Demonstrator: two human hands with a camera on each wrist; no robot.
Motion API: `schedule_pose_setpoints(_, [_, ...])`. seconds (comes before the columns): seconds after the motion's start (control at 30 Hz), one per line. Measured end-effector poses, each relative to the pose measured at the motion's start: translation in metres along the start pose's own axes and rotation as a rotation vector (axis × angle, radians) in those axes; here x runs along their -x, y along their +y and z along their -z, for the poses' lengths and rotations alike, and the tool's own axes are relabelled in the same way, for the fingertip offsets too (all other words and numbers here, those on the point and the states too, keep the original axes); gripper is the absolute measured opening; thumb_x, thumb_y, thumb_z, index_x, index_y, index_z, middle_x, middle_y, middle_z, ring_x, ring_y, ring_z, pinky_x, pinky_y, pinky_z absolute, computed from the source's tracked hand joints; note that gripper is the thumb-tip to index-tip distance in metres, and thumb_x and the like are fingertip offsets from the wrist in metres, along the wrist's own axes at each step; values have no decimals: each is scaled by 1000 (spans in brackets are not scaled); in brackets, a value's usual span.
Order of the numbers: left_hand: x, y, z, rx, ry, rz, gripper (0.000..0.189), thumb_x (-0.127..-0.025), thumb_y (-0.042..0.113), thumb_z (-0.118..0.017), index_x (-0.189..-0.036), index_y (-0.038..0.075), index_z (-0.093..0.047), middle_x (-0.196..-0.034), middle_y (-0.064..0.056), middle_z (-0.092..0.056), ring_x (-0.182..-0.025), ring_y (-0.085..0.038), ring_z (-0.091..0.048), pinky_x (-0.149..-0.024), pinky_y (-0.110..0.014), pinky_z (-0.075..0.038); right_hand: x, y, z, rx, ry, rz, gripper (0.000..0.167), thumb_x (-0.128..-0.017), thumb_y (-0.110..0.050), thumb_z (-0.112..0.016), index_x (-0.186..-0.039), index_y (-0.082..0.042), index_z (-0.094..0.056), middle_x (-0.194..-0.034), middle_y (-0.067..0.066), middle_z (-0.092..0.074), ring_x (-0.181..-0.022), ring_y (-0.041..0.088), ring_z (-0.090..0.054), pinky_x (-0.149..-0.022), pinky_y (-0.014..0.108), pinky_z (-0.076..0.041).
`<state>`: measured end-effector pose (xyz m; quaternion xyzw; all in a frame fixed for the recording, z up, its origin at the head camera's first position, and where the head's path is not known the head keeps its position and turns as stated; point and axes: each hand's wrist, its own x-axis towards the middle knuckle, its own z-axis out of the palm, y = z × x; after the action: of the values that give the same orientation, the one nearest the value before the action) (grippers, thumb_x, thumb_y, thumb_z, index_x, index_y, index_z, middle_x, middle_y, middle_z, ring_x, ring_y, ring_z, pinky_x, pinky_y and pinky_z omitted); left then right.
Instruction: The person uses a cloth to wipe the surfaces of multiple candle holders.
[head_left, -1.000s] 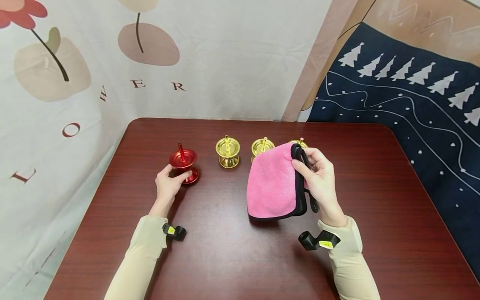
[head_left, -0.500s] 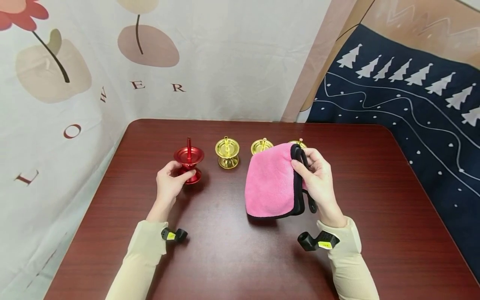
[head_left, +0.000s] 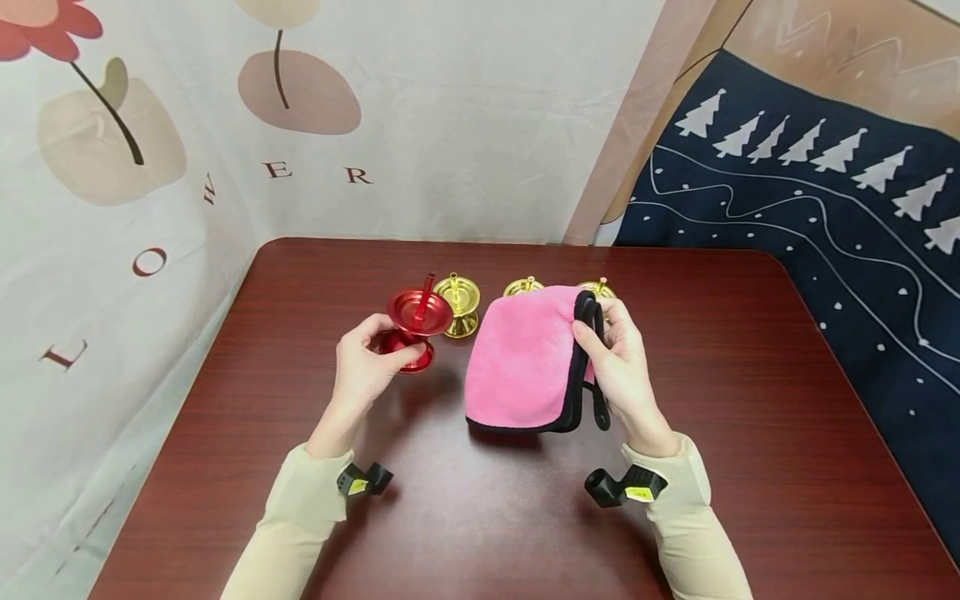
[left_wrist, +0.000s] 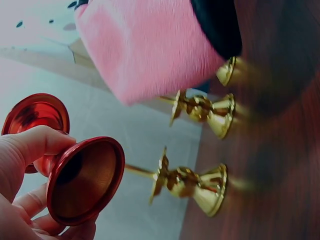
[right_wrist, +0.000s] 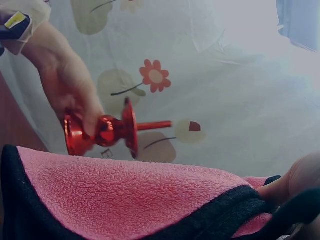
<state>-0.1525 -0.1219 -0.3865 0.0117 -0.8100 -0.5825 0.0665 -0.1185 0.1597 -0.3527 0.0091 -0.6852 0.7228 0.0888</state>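
My left hand (head_left: 356, 371) grips a red candle holder (head_left: 420, 315) by its narrow waist, fingers behind and thumb in front. It is lifted off the table and tilted, its hollow base (left_wrist: 87, 182) facing the left wrist camera. A thin tube rises from its dish, clearly visible in the right wrist view. My right hand (head_left: 624, 371) pinches the black-edged side of a folded pink cloth (head_left: 521, 358) between thumb and fingers. A black loop hangs from that edge. The cloth is held up just right of the red holder, its fleecy face showing in the right wrist view.
Three gold candle holders stand upright in a row towards the back: the left one (head_left: 461, 300) partly behind the red holder, the middle one (head_left: 523, 287) and right one (head_left: 597, 288) mostly behind the cloth. The brown table (head_left: 712, 350) meets a printed curtain (head_left: 465, 167) behind.
My left hand has raised the red candle holder off the table and carried it right, towards the cloth. My right hand has shifted the cloth slightly left.
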Motion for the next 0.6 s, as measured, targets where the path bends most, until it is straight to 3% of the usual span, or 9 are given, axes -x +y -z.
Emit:
schedule_pose_setpoints(0.27, [2,5,-12,-83,-29,-101,27,-68,3,-79,-92,2,-66,-85,-14,-66,-73,-22,-57,-62,-19,-46,2,1,-10,-30,-5,3,22,-90,9,-46,-103,-8,-46,-86,-5,-60,-78,9,-56,-68,22,-47])
schedule_pose_setpoints(0.6, [4,15,-28,-121,-65,-255,26,-65,7,-81,-87,5,-68,-84,-10,-67,-80,-23,-55,-66,-34,-47,5,7,-28,-192,3,114,26,-88,10,-47,-98,-14,-49,-90,-2,-56,-82,10,-53,-70,22,-45])
